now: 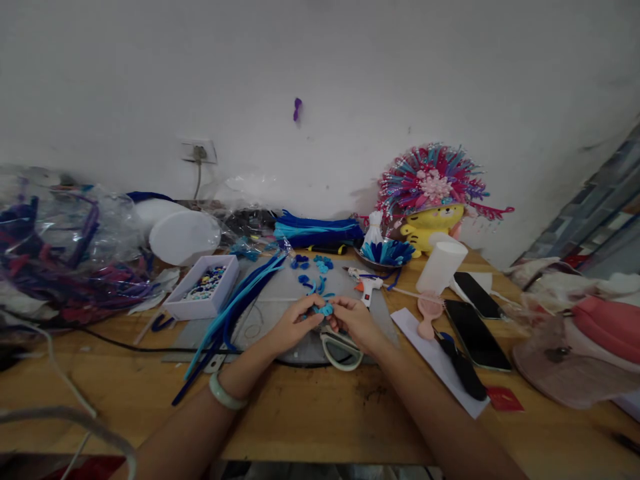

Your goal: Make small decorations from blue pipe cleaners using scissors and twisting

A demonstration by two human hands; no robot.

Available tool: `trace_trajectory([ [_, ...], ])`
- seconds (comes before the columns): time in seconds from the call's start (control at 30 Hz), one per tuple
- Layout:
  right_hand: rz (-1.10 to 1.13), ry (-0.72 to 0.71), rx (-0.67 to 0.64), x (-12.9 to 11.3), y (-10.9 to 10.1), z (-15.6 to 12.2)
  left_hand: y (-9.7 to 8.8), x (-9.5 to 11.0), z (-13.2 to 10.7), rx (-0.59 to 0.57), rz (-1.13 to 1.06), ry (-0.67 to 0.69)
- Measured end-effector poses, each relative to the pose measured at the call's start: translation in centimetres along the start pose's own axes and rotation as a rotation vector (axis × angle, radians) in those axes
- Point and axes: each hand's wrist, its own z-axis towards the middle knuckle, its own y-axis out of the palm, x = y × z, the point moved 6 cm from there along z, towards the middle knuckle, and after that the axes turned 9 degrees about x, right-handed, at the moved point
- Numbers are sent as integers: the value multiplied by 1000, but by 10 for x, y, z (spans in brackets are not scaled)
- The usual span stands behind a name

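Observation:
My left hand and my right hand meet over a grey mat in the middle of the wooden table. Both pinch a small light-blue pipe-cleaner piece between their fingertips. A pale green bangle sits on my left wrist. Several small blue curled pieces lie on the mat just beyond my hands. A bundle of long blue pipe cleaners lies slantwise to the left of my left hand. Scissors with pale handles rest under my right hand.
A white box of beads stands left of the mat. A glue gun, a white cup, a pink comb and two phones lie right. A yellow toy with a pink headdress stands at the wall.

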Motion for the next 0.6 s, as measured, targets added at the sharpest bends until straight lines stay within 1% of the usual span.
trace_trajectory([
  [0.1, -92, -87, 20, -5, -1, 0, -4, 1, 2, 46, 46, -4],
  [0.2, -139, -135, 53, -9, -3, -1, -7, 5, 5, 121, 83, 49],
  [0.3, -166, -177, 114, -11, -6, -1, -16, 5, 8, 297, 154, 82],
  [0.4, -203, -227, 168, -11, -8, -1, -24, 0, 8, 449, 194, 54],
  [0.47, -251, -279, 188, -10, -7, -2, -25, -1, 8, 461, 179, 46],
  [0.6, -381, -413, 215, -12, -5, -4, -18, 4, 10, 349, 136, 83],
])
